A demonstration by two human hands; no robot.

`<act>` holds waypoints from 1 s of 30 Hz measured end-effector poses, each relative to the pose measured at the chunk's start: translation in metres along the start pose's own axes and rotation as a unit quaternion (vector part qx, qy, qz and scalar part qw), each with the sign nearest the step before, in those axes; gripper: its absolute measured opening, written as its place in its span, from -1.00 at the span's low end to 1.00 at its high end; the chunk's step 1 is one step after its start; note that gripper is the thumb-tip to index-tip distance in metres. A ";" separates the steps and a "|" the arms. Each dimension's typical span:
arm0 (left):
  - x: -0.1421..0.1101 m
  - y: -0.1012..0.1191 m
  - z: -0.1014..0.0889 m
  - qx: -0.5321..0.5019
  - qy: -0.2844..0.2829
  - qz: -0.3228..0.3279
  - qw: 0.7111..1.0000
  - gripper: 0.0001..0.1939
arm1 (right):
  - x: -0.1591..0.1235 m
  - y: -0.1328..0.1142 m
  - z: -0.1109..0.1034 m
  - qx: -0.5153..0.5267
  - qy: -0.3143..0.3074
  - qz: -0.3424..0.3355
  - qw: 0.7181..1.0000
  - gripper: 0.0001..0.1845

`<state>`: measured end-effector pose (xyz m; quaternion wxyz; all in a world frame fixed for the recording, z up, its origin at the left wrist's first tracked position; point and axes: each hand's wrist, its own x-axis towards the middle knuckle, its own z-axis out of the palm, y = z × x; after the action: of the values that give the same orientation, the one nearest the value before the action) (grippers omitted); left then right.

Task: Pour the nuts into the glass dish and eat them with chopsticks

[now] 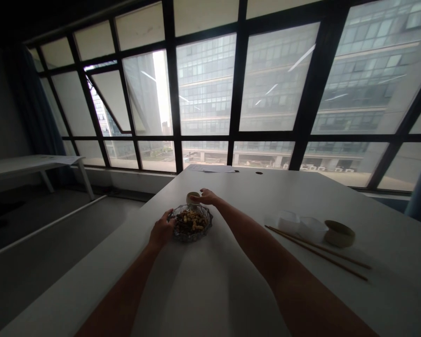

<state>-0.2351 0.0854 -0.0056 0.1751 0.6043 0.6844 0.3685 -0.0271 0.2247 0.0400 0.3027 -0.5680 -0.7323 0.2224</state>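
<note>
Black-framed windows [206, 84] look out on an office block from a dim room, where a long white tabletop [247, 194] runs toward the glass, as seen from the head camera. Near the table's left side, two bare hands meet around a clear, scalloped glass bowl [192, 238] of brown and yellowish pieces, possibly nuts or dried fruit. The left hand [161, 231] is set against the bowl's left rim, fingers curved along the edge; whether they grip or merely steady it, one cannot tell. The right hand [208, 197] reaches to a small, round, beige cup [189, 199] just behind the bowl, thumb across its near side, the fingers apparently closed around it. Whether the cup's base meets the table is hidden.

The step in hand appears to be handling the cup while the bowl is steadied. The next move would seem to call for a sure hold on the cup, clear of the glass rim, and a bowl kept from sliding.

At right, well apart from the hands, two slender brown wooden chopsticks [319, 247] lie before two clear plastic containers [312, 228] and a wide, round, tan cup [340, 240]. White papers [212, 168] lie at the table's far end.
</note>
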 end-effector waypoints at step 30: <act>-0.002 0.005 -0.003 0.064 -0.010 0.030 0.997 -0.51 | -0.196 0.189 -0.233 -0.302 0.138 0.347 0.877 -0.58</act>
<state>-0.2327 0.0824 -0.0008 0.1316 0.6380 0.6866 0.3227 0.3004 0.0796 0.0438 0.1183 -0.8746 -0.4702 0.0007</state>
